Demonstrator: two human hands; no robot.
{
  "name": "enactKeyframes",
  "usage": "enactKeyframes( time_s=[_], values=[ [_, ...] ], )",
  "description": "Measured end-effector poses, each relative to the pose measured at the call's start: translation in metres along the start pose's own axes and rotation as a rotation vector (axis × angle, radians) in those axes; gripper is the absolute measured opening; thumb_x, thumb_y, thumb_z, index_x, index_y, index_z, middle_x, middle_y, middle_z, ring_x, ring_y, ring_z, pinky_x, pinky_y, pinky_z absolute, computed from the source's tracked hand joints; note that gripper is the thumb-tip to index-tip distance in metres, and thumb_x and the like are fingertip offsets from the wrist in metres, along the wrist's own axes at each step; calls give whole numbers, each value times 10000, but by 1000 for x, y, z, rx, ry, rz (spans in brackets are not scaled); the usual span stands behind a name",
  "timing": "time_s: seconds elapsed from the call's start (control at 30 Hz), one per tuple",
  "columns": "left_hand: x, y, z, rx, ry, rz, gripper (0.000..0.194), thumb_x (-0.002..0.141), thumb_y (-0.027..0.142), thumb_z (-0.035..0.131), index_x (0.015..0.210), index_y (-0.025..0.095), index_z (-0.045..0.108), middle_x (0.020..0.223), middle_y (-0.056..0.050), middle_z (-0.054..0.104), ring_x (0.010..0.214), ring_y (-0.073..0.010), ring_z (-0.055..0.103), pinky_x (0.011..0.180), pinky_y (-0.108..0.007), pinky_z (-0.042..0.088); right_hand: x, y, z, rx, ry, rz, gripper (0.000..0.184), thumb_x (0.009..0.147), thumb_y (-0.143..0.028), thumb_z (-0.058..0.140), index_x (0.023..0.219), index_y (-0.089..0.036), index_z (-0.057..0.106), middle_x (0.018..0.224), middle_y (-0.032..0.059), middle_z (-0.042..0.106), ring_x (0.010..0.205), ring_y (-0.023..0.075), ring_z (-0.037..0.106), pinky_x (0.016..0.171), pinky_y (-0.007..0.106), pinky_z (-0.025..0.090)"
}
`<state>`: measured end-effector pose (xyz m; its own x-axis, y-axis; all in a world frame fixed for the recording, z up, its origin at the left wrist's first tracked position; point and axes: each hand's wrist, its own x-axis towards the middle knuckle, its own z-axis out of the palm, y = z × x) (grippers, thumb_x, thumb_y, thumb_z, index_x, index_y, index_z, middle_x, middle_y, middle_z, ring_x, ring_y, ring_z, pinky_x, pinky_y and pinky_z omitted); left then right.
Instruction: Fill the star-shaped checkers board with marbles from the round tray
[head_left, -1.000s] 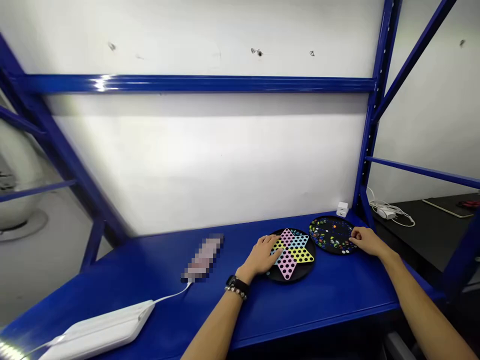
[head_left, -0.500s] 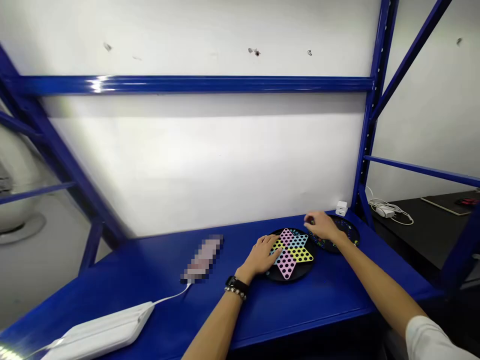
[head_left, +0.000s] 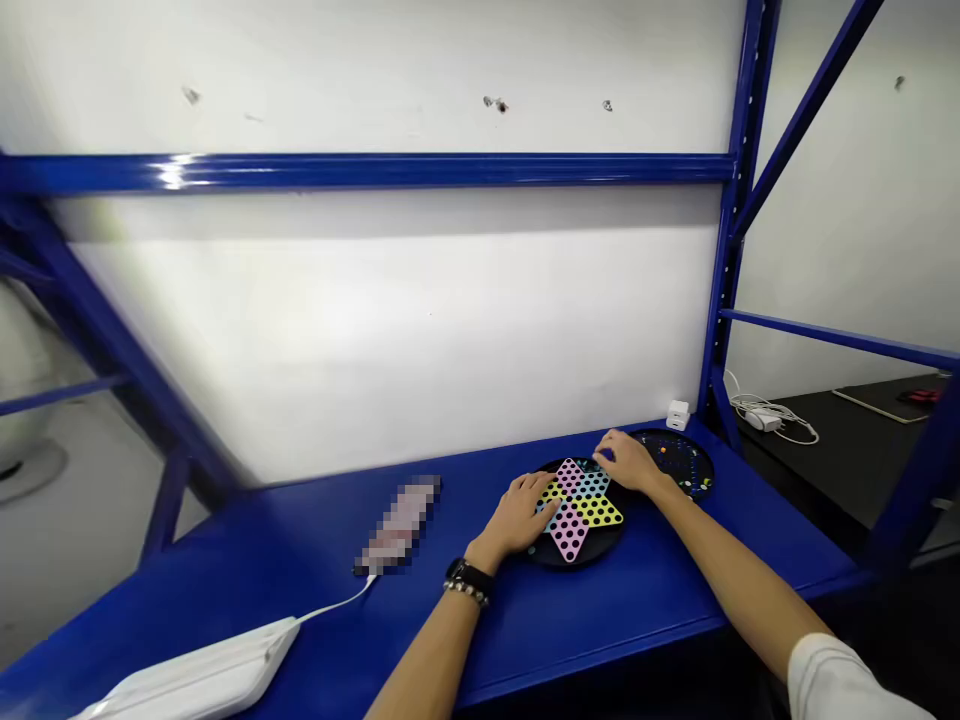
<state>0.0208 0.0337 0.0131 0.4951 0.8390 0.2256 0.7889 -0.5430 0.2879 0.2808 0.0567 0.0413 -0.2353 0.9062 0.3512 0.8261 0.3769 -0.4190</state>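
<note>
A star-shaped Chinese checkers board (head_left: pixel 571 528), pink, yellow and blue with dark round holes, lies in a round black tray (head_left: pixel 600 548). My left hand (head_left: pixel 521 512) rests on the board's left side, fingers stretched out flat. Above the board's far right point is my right hand (head_left: pixel 628 463), thumb and fingers pinched together. Whatever is between these fingertips is too small to make out. Behind that hand, partly covered by it, a second round black tray (head_left: pixel 703 464) holds several small coloured pieces, among them blue, orange, green and white ones.
A blurred-out phone-like object (head_left: pixel 399 525) lies left of the board, joined by a cable to a white, long device (head_left: pixel 202 672). White charger plugs (head_left: pixel 678 415) stand at the back right. Blue metal frame posts (head_left: pixel 726 270) border the blue table (head_left: pixel 645 610).
My right hand has moved left from the tray of pieces to the board's far right edge, uncovering more of that tray. My left hand stays on the board. The view has shifted slightly.
</note>
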Motion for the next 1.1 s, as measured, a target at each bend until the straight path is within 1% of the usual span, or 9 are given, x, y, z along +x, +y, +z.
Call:
enactKeyframes(
  time_s=[0.13, 0.3, 0.43, 0.53, 0.67, 0.77, 0.9, 0.97, 1.1],
  values=[
    [0, 0, 0, -3, -12, -7, 541, 956, 533, 360, 1391, 232, 473, 1421, -74, 505, 1314, -297, 420, 1099, -473, 367, -5, 25, -35, -21, 41, 188, 256, 895, -404, 534, 927, -205, 692, 1018, 58, 682, 957, 187, 609, 792, 262, 425],
    [0, -1, -1, -15, -12, 6, 537, 956, 532, 359, 1392, 238, 471, 1419, -73, 506, 1317, -290, 418, 1104, -473, 360, -28, 73, -70, -2, -259, 383, 290, 696, -473, 735, 722, -194, 663, 776, 32, 696, 733, 169, 634, 614, 235, 413],
    [0, -1, -1, -23, -25, -6, 547, 955, 531, 363, 1402, 232, 460, 1434, -76, 492, 1320, -301, 407, 1102, -484, 357, -44, 92, -75, 97, -462, 490, 319, 501, -295, 847, 683, -195, 605, 628, -10, 650, 570, 145, 594, 516, 229, 411],
    [0, -3, 0, -20, -27, -3, 555, 960, 533, 349, 1405, 219, 455, 1439, -81, 485, 1322, -304, 402, 1106, -483, 348, -46, 92, -71, 187, -547, 602, 374, 472, -192, 834, 725, -205, 559, 522, -48, 597, 482, 138, 571, 496, 240, 448],
    [1, -4, 2, -9, -28, 6, 556, 960, 545, 343, 1401, 226, 457, 1426, -80, 498, 1323, -295, 410, 1112, -473, 342, -45, 90, -66, 201, -574, 619, 378, 475, -125, 812, 728, -195, 541, 506, -50, 587, 500, 144, 598, 503, 238, 484],
    [0, -4, 2, -9, -11, 5, 547, 960, 543, 346, 1398, 238, 462, 1425, -75, 501, 1323, -287, 413, 1109, -468, 348, -42, 90, -65, 199, -458, 564, 306, 550, -115, 753, 776, -187, 560, 565, -45, 601, 495, 123, 588, 488, 214, 465],
    [-1, -4, 2, -12, 3, 14, 543, 961, 539, 354, 1396, 235, 470, 1423, -78, 505, 1318, -294, 419, 1106, -466, 351, -33, 84, -65, 340, -104, 443, 153, 713, -163, 577, 863, -184, 559, 684, -18, 613, 564, 111, 599, 485, 186, 439],
    [0, -4, 2, -11, 3, 16, 546, 960, 541, 353, 1394, 234, 473, 1415, -80, 512, 1318, -294, 421, 1104, -465, 355, -26, 75, -61, 454, 5, 417, 138, 767, -172, 456, 868, -186, 548, 733, -2, 614, 582, 107, 595, 469, 178, 410],
    [1, -4, 1, -12, -21, -11, 555, 956, 550, 348, 1402, 240, 463, 1425, -72, 504, 1326, -298, 409, 1096, -474, 364, -19, 54, -48, 348, -18, 430, 232, 811, -173, 322, 789, -191, 552, 715, 22, 617, 598, 133, 583, 494, 210, 381]
  ],
)
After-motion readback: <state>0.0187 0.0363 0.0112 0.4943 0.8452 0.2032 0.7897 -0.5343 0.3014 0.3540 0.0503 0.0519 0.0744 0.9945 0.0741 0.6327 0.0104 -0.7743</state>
